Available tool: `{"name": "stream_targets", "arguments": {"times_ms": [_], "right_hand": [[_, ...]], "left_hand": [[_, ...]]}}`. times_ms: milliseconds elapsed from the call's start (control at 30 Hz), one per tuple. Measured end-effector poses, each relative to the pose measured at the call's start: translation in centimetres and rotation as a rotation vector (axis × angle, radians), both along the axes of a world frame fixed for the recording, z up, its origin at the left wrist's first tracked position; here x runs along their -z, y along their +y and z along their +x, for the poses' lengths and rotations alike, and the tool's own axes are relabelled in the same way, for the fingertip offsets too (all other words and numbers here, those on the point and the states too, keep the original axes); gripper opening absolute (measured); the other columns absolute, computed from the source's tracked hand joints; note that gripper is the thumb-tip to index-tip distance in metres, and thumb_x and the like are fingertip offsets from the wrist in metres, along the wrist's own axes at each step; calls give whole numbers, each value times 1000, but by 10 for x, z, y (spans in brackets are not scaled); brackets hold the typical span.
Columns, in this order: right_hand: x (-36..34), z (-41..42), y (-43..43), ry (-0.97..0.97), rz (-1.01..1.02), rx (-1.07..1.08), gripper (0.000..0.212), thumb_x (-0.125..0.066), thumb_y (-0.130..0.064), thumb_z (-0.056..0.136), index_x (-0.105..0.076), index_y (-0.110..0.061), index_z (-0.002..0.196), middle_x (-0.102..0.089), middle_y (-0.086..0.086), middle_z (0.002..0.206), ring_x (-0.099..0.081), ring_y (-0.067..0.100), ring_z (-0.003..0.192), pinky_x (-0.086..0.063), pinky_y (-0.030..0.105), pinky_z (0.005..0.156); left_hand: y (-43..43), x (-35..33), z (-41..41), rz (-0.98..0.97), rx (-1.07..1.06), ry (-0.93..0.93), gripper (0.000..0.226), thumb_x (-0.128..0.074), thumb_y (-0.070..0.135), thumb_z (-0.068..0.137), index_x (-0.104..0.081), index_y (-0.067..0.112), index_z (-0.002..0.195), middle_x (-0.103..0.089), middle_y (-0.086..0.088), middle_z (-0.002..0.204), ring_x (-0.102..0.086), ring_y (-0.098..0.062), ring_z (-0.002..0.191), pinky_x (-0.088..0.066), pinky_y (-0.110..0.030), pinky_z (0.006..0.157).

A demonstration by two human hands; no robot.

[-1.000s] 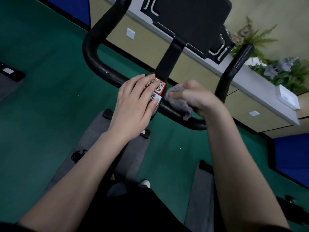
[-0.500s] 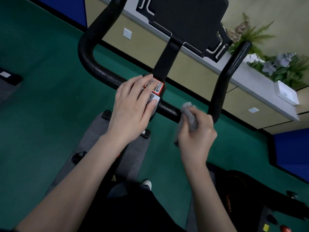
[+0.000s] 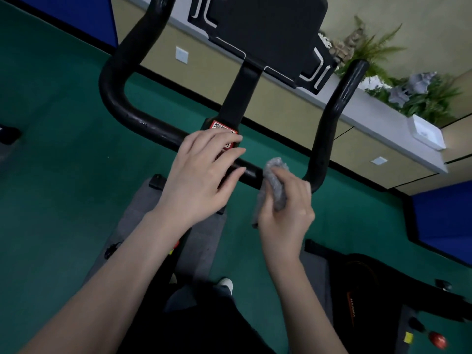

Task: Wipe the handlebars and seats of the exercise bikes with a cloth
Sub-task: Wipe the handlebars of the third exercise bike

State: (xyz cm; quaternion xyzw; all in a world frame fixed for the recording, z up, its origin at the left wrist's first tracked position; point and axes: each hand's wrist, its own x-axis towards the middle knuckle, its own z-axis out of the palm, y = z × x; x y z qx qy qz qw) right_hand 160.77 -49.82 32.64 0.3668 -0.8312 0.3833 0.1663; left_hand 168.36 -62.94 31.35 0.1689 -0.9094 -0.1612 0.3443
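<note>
The black handlebar of an exercise bike curves up on both sides, with a dark console above its centre stem. My left hand lies flat over the middle of the bar, fingers straight, partly covering a red QR sticker. My right hand grips a crumpled grey cloth just below the bar, near the right bend. The cloth touches or nearly touches the bar. No seat is in view.
Green floor all around, with a grey mat under the bike. A second black machine with a red knob stands at the lower right. A beige cabinet run with plants lines the wall behind.
My right hand came off the bar's top with the cloth, turned and now holds it lower, near the right bend. My left hand stayed on the centre, its fingers spread slightly.
</note>
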Motion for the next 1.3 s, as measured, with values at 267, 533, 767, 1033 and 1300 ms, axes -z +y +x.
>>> {"name": "stream_targets", "arguments": {"times_ms": [267, 533, 767, 1033, 1300], "right_hand": [[2, -7, 15, -96, -118, 162, 18, -67, -9, 87, -67, 0, 103, -64, 2, 99, -58, 19, 94, -38, 7, 89], [2, -20, 27, -32, -158, 182, 15, -61, -9, 91, -70, 0, 99, -60, -5, 96, -61, 20, 88, -39, 5, 86], [7, -1, 4, -3, -191, 162, 13, -66, -3, 87, -71, 2, 97, -66, 1, 97, -61, 19, 87, -40, 7, 90], [7, -4, 21, -61, -176, 172, 14, -65, -1, 87, -71, 3, 99, -65, 5, 100, -63, 21, 93, -44, 12, 91], [13, 40, 12, -441, -305, 8, 26, -72, -7, 80, -68, -3, 106, -65, 6, 109, -61, 8, 107, -46, 18, 94]], "left_hand": [[-1, 3, 3, -11, 2, -10, 27, -56, 29, 92, -67, 11, 110, -59, -3, 126, -49, -24, 122, -27, -34, 105], [-2, 3, 4, -9, 17, -24, 25, -58, 26, 91, -67, 11, 110, -59, -3, 127, -48, -23, 122, -27, -33, 104], [0, 0, 2, -7, 0, -1, 22, -58, 23, 91, -69, 12, 106, -60, -4, 125, -50, -24, 120, -31, -35, 102], [-2, 1, 4, -3, 15, -34, 24, -54, 23, 93, -68, 12, 108, -59, -4, 127, -49, -24, 121, -30, -35, 103], [-5, -7, 9, 81, 77, -63, 28, -47, 21, 96, -67, 12, 112, -57, -1, 129, -47, -21, 123, -28, -35, 103]]}}
